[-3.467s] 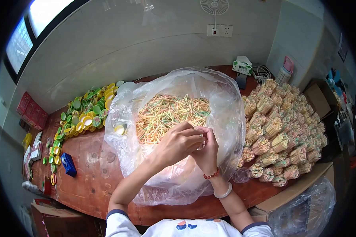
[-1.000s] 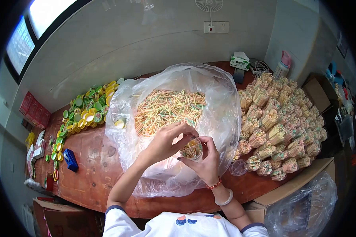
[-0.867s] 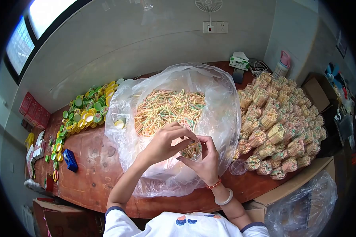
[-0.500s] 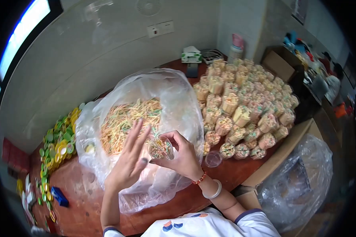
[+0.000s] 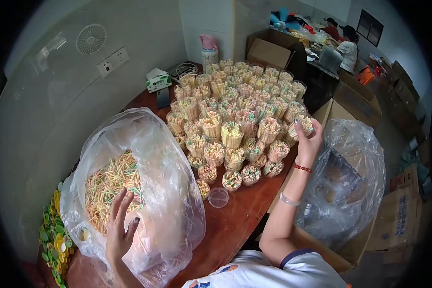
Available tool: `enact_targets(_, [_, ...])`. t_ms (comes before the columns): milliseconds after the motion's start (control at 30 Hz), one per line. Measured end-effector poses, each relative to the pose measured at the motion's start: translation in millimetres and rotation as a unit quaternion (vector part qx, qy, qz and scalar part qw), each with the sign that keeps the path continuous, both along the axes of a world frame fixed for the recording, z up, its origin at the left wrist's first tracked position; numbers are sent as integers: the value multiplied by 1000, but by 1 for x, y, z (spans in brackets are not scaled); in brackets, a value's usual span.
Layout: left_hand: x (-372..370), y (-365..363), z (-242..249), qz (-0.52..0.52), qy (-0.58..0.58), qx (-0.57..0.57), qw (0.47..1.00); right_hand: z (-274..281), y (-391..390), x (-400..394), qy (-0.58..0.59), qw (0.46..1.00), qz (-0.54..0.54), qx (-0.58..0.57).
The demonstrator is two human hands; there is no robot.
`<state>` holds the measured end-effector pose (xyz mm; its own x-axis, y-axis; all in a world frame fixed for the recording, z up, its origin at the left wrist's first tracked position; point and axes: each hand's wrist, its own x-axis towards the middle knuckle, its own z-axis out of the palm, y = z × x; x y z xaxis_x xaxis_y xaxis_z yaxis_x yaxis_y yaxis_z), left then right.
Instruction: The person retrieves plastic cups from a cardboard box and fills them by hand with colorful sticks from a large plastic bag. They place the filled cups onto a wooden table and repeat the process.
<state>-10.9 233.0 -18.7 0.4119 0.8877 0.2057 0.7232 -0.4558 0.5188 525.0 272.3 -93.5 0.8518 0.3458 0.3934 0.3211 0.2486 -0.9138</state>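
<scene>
My right hand [image 5: 309,142] is raised at the right edge of the stacked cups, fingers curled round a clear plastic cup [image 5: 302,126] packed with slim pastel sticks that look like matchsticks. Over the big clear plastic bag [image 5: 170,192], my left hand [image 5: 119,228] is empty with its fingers apart. Inside that bag lies a loose heap of the pastel sticks [image 5: 111,185]. Beside my right hand, many filled cups [image 5: 247,120] stand in stacked tiers on the red-brown table [image 5: 235,211].
A clear round lid or cup [image 5: 218,197] lies before the stack. Green and yellow lids [image 5: 57,242] pile up at the left. A cardboard box [image 5: 317,242] lined with a plastic bag [image 5: 348,177] stands at my right. Tissues [image 5: 158,80] and a bottle [image 5: 209,52] are behind. Two people [image 5: 346,48] sit far back.
My right hand has carried the filled cup from above the bag rightward to the stack's edge. My left hand has stayed open near the bag. The view has turned right.
</scene>
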Motion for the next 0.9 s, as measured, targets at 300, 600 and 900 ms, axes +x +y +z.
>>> enact_targets(300, [-2,-10,-6,-7,13,-35,999,40,-52,21,-210,939,11,-272])
enact_targets(600, [-40,-25,-18,36,35,-16,999,7,-63,52,-281,841,82,-454])
enact_targets(900, [-46,-53,-7,76,20,2,997,29,-89,-49,-316,769,336,-444])
